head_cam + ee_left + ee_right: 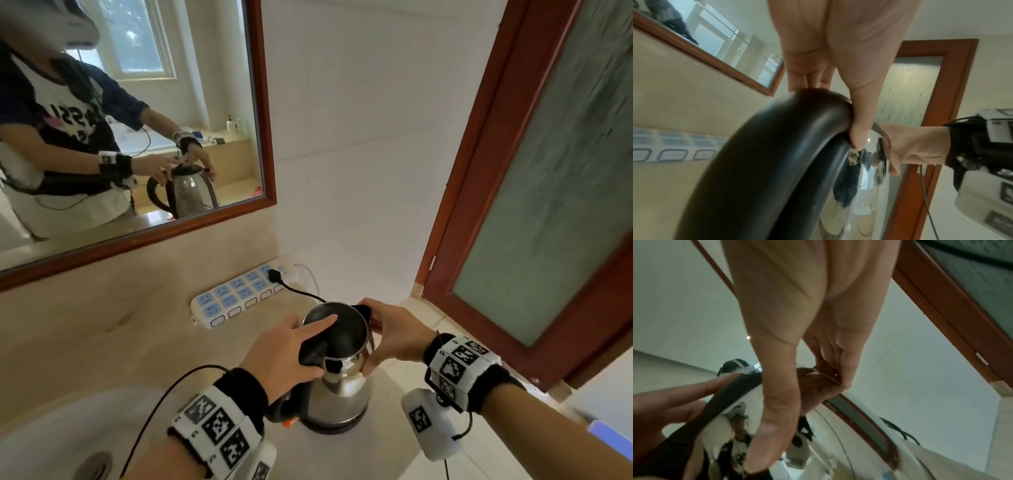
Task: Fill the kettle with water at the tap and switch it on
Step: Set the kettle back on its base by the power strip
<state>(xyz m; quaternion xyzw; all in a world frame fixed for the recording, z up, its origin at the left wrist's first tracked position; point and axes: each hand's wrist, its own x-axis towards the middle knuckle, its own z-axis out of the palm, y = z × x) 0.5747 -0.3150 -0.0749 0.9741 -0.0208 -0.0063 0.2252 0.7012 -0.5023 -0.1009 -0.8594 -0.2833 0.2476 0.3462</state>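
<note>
Kettle (337,387) upright on its base (334,426) on the counter (102,342), sink (51,428) to my left. Left hand (287,353) grips the handle top, finger flat on the lid (329,317); right hand (394,337) clasps the spout side.

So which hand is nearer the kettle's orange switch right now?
Left. The left hand holds the top of the handle, directly above the orange switch at the handle's foot. The right hand grips the kettle on the far, spout side.
</note>
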